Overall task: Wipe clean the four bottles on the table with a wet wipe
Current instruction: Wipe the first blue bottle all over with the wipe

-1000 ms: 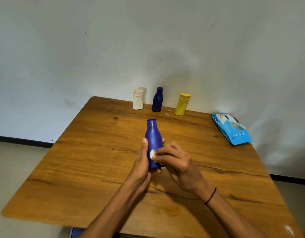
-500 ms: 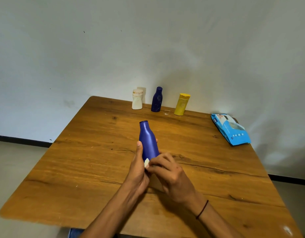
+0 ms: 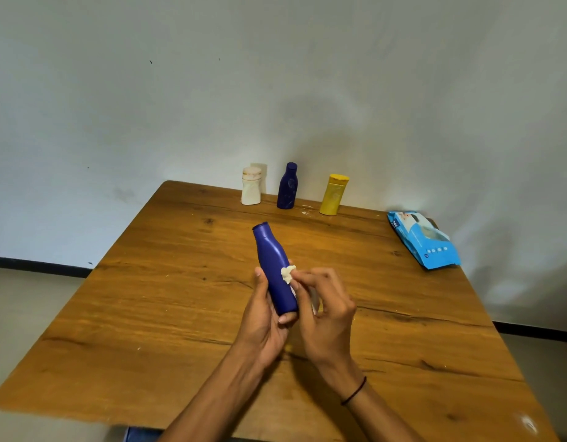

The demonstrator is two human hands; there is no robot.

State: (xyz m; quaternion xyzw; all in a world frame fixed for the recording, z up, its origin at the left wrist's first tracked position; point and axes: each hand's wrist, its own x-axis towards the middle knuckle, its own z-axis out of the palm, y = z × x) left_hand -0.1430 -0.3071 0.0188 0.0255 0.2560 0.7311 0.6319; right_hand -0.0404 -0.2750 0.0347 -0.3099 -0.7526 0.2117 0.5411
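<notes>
Head view. Left hand (image 3: 265,317) grips the lower body of a blue bottle (image 3: 275,269), lifted off the worktop (image 3: 154,314), neck tilted away and slightly to the left. Right hand (image 3: 326,311) pinches a small crumpled wet wipe (image 3: 288,273) and presses it to the bottle's right flank at mid-height.

Progress (judgement): wiping of this bottle is under way; only part of its surface can be covered so far. Three bottles stand upright in a row at the far edge: white bottle (image 3: 252,190), dark blue bottle (image 3: 287,186), yellow bottle (image 3: 333,195). Cannot tell whether any of them has been cleaned; small whitish specks lie on the wood between the dark blue and yellow ones.

Count: bottles 4 (1 in hand, 3 standing); wipes in use 1; wipe pack (image 3: 424,244) 1, light blue, at the right edge, well apart from the row.
</notes>
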